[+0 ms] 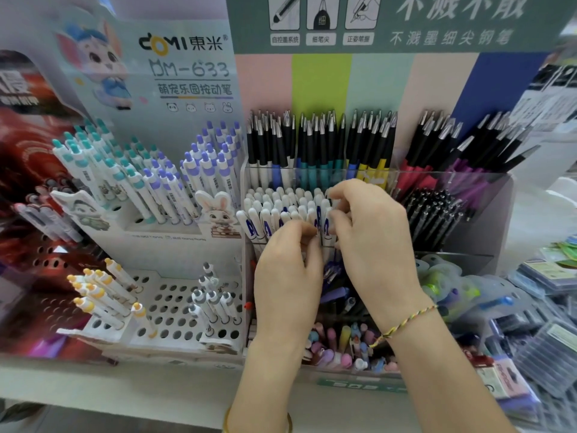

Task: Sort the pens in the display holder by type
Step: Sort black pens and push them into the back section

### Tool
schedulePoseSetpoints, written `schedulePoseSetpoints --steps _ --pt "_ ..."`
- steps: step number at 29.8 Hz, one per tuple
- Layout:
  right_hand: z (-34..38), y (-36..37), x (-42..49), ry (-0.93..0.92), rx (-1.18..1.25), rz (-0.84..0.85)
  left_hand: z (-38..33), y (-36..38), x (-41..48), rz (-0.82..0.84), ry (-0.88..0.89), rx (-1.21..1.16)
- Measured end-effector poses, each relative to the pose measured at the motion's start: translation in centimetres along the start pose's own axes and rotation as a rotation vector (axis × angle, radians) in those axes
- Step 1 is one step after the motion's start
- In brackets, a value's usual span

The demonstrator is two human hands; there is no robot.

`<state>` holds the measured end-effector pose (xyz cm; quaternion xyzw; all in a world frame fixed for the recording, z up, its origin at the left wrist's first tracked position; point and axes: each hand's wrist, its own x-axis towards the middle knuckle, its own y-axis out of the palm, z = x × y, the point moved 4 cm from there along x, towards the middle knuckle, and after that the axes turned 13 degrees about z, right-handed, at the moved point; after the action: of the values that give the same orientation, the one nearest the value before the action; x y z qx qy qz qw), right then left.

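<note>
Left hand (287, 270) and right hand (374, 239) meet at the middle tier of the holder (499, 195), a clear stepped rack standing toward the right of the tabletop (125, 379), near its front edge. The back tier carries black pens (312, 142), tips up. Thin black pens (437, 214) fill the compartment just right of the hands. Blue pens (334, 270) lie in the tier under the palms, and pastel pens (343, 339) sit in the lowest tier by the wrists.

The white pens (281, 204) stand packed in the middle tier, left of centre. They are caps up, with their long axes near upright and their tops leaning a little left. The left hand comes in from the front with curled fingers, its tips pinching caps in the front row. The right hand reaches over from the right, fingers hooked across the tops at the bundle's right end and thumb against its near side. The fingers hide how many pens each hand holds.

The bundle lies directly ahead of and below both sets of fingertips. Any pull probably has to run up along the pens' axes to clear the neighbours. The right hand is nearer the right end of the bundle, and the left hand is nearer the front row.
</note>
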<state>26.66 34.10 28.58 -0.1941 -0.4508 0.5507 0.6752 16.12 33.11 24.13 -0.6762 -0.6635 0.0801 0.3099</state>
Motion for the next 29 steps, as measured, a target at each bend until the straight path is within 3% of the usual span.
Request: schedulePoseSetpoints --steps 11,18,24,29 --pt "-0.1 0.9 -1.3 0.023 0.054 0.002 0.9 -1.2 -1.1 -0.137 -0.097 0.192" --pt "-0.2 2.5 -1.4 0.068 0.021 0.047 0.1 0.1 -1.8 -0.097 -0.023 0.219" --pt "0.3 2.4 -0.9 0.021 0.038 -0.009 -0.7 -0.1 -1.1 -0.14 0.029 0.192" --pt "-0.3 2.8 -1.0 0.08 0.016 0.08 -0.8 -0.2 -1.1 -0.091 0.015 0.219"
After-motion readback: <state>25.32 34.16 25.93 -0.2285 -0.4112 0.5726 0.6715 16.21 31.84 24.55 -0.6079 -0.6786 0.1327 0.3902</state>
